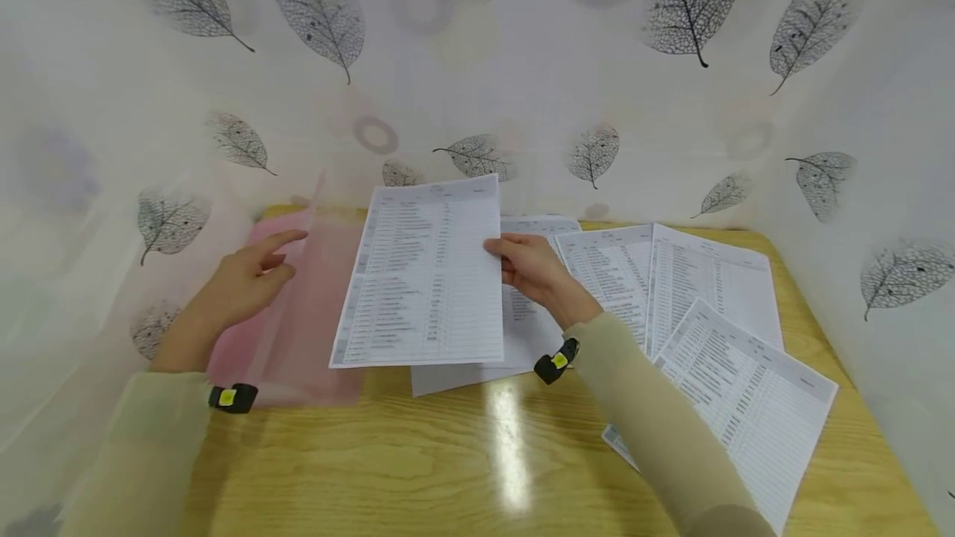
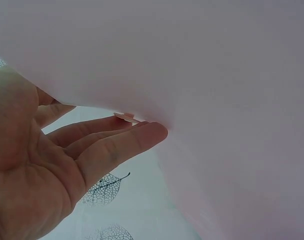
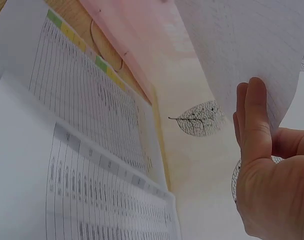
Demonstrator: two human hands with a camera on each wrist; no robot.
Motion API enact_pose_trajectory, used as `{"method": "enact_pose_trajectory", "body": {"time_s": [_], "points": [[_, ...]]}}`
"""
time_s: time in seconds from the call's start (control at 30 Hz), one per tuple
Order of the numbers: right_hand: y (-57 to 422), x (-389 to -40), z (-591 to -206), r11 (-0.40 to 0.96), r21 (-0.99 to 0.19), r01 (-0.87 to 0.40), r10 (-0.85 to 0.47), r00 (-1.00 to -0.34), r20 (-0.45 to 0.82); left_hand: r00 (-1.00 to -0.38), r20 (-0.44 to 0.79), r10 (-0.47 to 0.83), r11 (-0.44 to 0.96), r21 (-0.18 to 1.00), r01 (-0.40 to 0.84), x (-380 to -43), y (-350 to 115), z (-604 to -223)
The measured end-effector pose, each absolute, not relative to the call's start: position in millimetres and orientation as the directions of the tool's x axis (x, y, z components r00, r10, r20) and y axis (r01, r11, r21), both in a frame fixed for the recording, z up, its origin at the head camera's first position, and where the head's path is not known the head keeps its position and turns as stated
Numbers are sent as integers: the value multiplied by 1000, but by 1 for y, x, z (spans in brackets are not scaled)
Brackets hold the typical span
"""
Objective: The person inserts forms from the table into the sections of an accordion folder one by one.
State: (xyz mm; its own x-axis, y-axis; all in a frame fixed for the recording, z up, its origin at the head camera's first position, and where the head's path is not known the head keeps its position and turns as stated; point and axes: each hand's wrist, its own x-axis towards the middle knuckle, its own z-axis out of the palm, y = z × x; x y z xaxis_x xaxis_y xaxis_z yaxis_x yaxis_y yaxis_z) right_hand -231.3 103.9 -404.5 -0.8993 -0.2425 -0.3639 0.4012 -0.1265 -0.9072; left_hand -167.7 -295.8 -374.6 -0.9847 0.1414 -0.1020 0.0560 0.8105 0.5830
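My right hand (image 1: 533, 268) pinches a printed sheet (image 1: 425, 280) by its right edge. The raised sheet overlaps the pink folder (image 1: 328, 321) and another paper in the head view. In the right wrist view, my fingers (image 3: 257, 110) lie along one face of this sheet (image 3: 247, 45), the thumb on the other side. My left hand (image 1: 249, 280) is at the folder's translucent raised cover, index finger extended and thumb apart from it. Close up in the left wrist view, fingertips of my left hand (image 2: 77, 160) meet the edge of the pink cover (image 2: 217, 90).
Another printed sheet (image 1: 533, 330) lies under my right hand. Several more papers, among them a slanted sheet (image 1: 753, 404), overlap at the right of the wooden table (image 1: 358, 462). A leaf-patterned curtain (image 1: 515, 89) encloses the back and sides.
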Motion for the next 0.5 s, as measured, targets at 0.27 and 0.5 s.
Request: {"method": "enact_pose_trajectory", "body": {"time_s": [0.27, 0.5], "points": [[79, -235, -408, -163, -902, 399, -236, -904, -357, -985, -101, 140, 815, 576, 57, -169, -297, -376], [64, -235, -406, -135, -905, 402, -228, -902, -367, -984, -116, 137, 807, 589, 43, -168, -295, -375]]}}
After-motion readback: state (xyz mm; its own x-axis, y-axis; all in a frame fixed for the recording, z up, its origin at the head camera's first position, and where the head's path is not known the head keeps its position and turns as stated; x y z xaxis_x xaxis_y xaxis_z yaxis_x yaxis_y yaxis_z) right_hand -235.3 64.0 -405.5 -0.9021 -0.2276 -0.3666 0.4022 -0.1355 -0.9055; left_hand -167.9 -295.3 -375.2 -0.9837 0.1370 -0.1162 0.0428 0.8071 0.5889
